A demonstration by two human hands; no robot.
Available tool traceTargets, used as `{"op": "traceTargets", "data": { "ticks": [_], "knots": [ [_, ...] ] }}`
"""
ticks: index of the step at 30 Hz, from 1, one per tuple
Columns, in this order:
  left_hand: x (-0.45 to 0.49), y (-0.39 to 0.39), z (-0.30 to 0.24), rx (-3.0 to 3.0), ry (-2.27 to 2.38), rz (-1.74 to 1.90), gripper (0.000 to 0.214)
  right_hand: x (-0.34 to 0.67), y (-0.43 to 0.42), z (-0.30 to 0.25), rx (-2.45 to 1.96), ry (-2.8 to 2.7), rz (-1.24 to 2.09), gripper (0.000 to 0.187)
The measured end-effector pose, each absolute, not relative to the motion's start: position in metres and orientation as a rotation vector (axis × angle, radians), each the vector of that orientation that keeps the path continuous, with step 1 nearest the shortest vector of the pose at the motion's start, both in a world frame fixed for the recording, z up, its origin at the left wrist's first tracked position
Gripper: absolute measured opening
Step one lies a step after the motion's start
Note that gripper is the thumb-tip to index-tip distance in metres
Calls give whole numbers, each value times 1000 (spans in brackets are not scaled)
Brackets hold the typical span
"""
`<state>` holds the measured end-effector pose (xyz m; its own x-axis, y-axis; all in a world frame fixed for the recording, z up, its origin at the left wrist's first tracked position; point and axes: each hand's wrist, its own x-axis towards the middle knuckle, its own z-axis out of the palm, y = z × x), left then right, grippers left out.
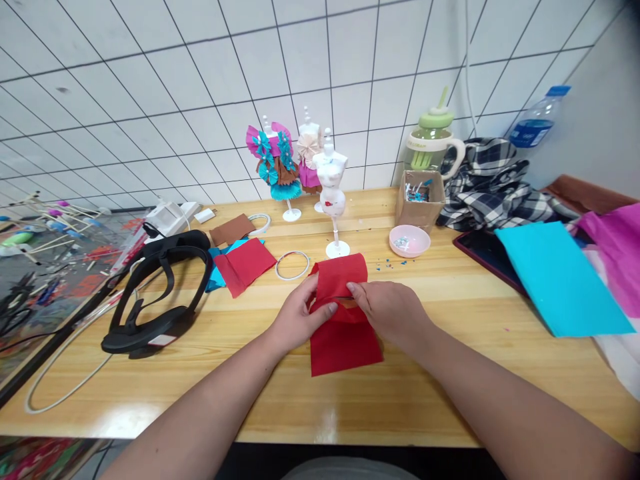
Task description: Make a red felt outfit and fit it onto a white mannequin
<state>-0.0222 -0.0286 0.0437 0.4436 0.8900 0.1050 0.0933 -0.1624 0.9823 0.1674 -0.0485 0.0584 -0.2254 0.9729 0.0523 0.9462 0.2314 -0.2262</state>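
Observation:
Red crepe paper [345, 350] hangs from both hands above the front middle of the table, its upper part folded or curved over. My left hand [299, 313] grips its left edge, with the thumb on the front. On the other side my right hand [390, 307] pinches it near the fold. Between the thumbs runs a thin dark line; I cannot tell whether it is a cord or a gap. A bare white mini dress form [331, 173] with a small red spot stands just behind the paper. Two dressed forms, one in magenta, brown and blue paper [277, 157], stand farther back.
Left are a black headset [155, 293], red paper squares [245, 267] and a ring of white cord [293, 265]. To the right stand a pink bowl [410, 241], a cardboard box [420, 203], a green-lidded cup [434, 140] and blue paper [565, 280]. A tiled wall borders the back.

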Motion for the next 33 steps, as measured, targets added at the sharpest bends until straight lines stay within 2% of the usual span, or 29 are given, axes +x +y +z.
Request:
{"op": "traceTargets", "data": {
  "ticks": [4, 10, 19, 33],
  "knots": [
    [-22, -27, 46, 1555, 867, 900, 53, 168, -48, 58, -1845, -2313, 238, 58],
    [-20, -27, 41, 1412, 864, 878, 77, 167, -48, 60, -1840, -2329, 342, 60],
    [-18, -26, 41, 1369, 858, 897, 90, 164, -47, 58, -1682, -2285, 549, 58],
    [-18, -27, 41, 1332, 803, 869, 94, 163, -49, 59, -1650, -2245, 624, 59]
  ]
}}
